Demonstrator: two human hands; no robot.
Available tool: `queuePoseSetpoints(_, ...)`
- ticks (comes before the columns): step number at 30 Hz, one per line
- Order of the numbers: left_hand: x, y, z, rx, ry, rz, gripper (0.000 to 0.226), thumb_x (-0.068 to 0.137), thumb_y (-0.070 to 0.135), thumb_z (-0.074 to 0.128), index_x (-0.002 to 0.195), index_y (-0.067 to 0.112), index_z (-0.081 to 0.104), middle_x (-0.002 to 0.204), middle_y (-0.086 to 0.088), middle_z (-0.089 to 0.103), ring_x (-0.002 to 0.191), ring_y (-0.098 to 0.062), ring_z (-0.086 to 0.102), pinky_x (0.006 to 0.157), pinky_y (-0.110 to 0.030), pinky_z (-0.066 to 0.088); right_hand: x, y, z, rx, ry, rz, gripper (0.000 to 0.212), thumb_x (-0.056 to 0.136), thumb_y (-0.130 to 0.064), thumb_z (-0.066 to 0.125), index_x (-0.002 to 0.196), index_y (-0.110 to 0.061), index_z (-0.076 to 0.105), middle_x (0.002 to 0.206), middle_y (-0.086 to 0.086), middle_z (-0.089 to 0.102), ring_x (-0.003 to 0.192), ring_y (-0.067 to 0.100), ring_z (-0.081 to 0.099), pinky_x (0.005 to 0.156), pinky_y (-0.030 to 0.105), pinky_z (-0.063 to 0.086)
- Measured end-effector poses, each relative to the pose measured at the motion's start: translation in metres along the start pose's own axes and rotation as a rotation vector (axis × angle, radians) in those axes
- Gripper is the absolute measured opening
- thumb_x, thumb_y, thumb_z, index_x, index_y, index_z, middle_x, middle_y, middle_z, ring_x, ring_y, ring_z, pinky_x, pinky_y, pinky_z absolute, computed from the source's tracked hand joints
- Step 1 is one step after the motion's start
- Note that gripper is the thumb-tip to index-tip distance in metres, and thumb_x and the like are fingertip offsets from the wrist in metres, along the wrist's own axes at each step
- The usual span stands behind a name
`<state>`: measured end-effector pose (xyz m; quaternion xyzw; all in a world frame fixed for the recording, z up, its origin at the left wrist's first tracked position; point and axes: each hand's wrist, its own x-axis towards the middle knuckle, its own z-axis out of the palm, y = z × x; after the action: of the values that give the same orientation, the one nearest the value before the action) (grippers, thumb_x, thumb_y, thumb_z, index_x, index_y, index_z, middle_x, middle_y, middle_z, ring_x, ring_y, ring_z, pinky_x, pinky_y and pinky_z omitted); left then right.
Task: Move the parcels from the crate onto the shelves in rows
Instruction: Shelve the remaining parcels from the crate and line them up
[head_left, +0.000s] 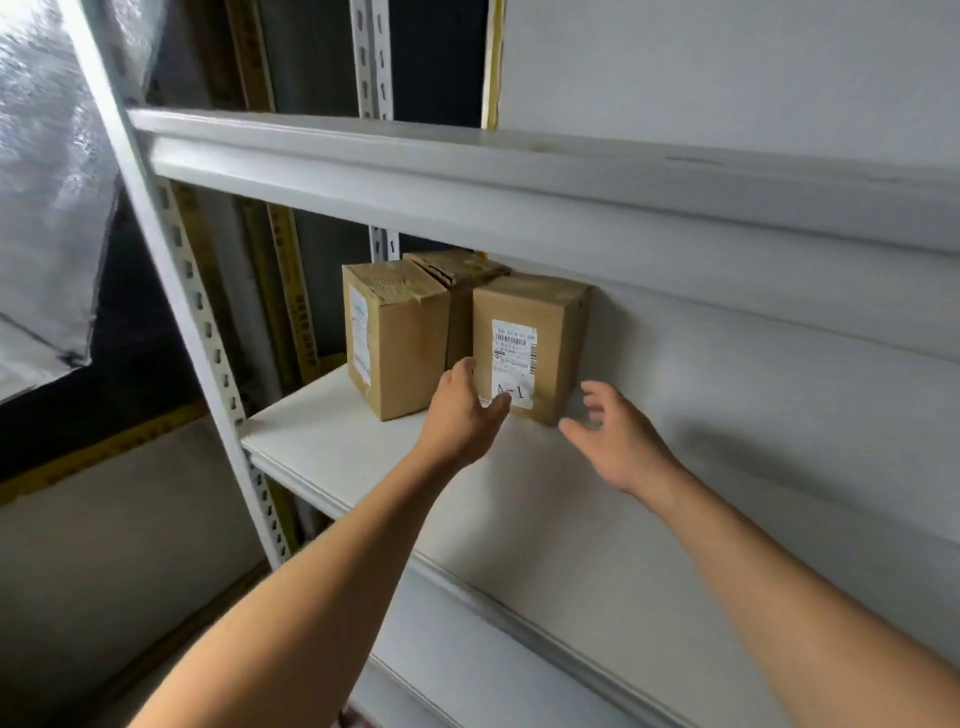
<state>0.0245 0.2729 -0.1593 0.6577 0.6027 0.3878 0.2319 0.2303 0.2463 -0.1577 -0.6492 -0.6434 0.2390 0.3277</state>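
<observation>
Three brown cardboard parcels stand on the white middle shelf (332, 441) near its left end. The labelled parcel (550, 332), marked "A-1", is the nearest to my hands. To its left stands a second parcel (400, 338), and a third parcel (457, 270) sits behind the two. My left hand (462, 410) is at the labelled parcel's lower left corner, thumb against its left side and fingertips over the label, fingers loose. My right hand (618, 436) hovers just right of that parcel with fingers spread, not touching it. The crate is not in view.
A white upper shelf (467, 171) runs across above the parcels. A perforated white upright (208, 332) stands at the left. A lower shelf edge (493, 623) shows below. The middle shelf stretches bare to the right. Silvery sheeting (41, 208) hangs at far left.
</observation>
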Motion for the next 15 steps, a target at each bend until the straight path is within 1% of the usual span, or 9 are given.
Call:
queuePoseSetpoints(2,0.029,-0.009,0.004,-0.016,-0.039,-0.015,0.058,0.094,0.036,0.068,0.142,0.011,0.047,0.138,-0.011,0.057,0.126,-0.03,0.055,0.102,-0.04,0.048,0.021,-0.004,0.012,0.041,0.061,0.041,0.08,0.095,-0.039,0.074,0.161,-0.021,0.033,0.159,0.003,0.047,0.143,0.02,0.05,0.117,0.04,0.043)
queuePoseSetpoints(3,0.041,-0.014,0.006,-0.025,-0.06,-0.027,0.058,0.092,0.036,0.068,0.14,0.009,0.047,0.136,-0.011,0.058,0.123,-0.031,0.056,0.1,-0.042,0.05,0.03,-0.007,0.018,0.073,0.088,0.059,0.082,0.096,-0.039,0.074,0.163,-0.02,0.03,0.158,0.0,0.046,0.143,0.016,0.047,0.116,0.035,0.041)
queuePoseSetpoints(5,0.061,-0.025,0.01,-0.044,-0.098,-0.034,0.063,0.091,0.035,0.068,0.142,0.007,0.044,0.137,-0.014,0.056,0.123,-0.033,0.056,0.101,-0.045,0.05,0.044,-0.011,0.029,0.152,0.15,0.07,0.08,0.098,-0.033,0.073,0.163,-0.018,0.029,0.143,-0.012,0.046,0.131,0.003,0.044,0.106,0.018,0.035)
queuePoseSetpoints(6,0.068,-0.028,0.011,-0.055,-0.117,-0.035,0.064,0.091,0.033,0.068,0.143,0.006,0.041,0.139,-0.016,0.055,0.124,-0.034,0.056,0.103,-0.044,0.05,0.05,-0.012,0.034,0.211,0.181,0.077,0.078,0.1,-0.03,0.072,0.163,-0.018,0.029,0.137,-0.016,0.043,0.126,-0.001,0.041,0.1,0.013,0.032)
queuePoseSetpoints(7,0.076,-0.032,0.013,-0.071,-0.142,-0.033,0.062,0.093,0.03,0.067,0.143,0.006,0.04,0.139,-0.017,0.055,0.125,-0.035,0.056,0.103,-0.043,0.049,0.056,-0.012,0.04,0.291,0.208,0.096,0.078,0.1,-0.028,0.072,0.164,-0.019,0.028,0.136,-0.019,0.042,0.126,-0.002,0.042,0.099,0.013,0.032)
queuePoseSetpoints(10,0.095,-0.042,0.016,-0.133,-0.235,-0.04,0.049,0.095,0.026,0.066,0.136,0.012,0.041,0.137,-0.012,0.059,0.123,-0.031,0.06,0.104,-0.042,0.051,0.065,-0.01,0.055,0.483,0.239,0.132,0.081,0.098,-0.03,0.072,0.165,-0.032,0.027,0.138,-0.03,0.055,0.129,-0.003,0.056,0.113,0.025,0.038)
queuePoseSetpoints(11,0.099,-0.045,0.017,-0.161,-0.254,-0.031,0.047,0.094,0.026,0.066,0.134,0.015,0.043,0.135,-0.01,0.061,0.12,-0.03,0.062,0.104,-0.044,0.053,0.066,-0.005,0.06,0.513,0.229,0.119,0.08,0.095,-0.038,0.072,0.163,-0.04,0.031,0.141,-0.03,0.058,0.133,-0.002,0.056,0.119,0.031,0.038)
queuePoseSetpoints(13,0.102,-0.049,0.017,-0.196,-0.267,0.002,0.046,0.092,0.025,0.066,0.133,0.017,0.045,0.131,-0.008,0.062,0.117,-0.027,0.064,0.103,-0.047,0.054,0.071,0.01,0.067,0.529,0.203,0.065,0.075,0.086,-0.055,0.069,0.155,-0.053,0.038,0.149,-0.025,0.057,0.141,0.004,0.052,0.125,0.043,0.036)
queuePoseSetpoints(15,0.102,-0.048,0.014,-0.227,-0.263,0.056,0.049,0.092,0.032,0.065,0.136,0.019,0.048,0.13,-0.005,0.061,0.118,-0.025,0.061,0.104,-0.047,0.053,0.072,0.016,0.066,0.535,0.235,0.077,0.076,0.084,-0.069,0.067,0.153,-0.054,0.039,0.155,-0.02,0.053,0.145,0.005,0.048,0.126,0.044,0.034)
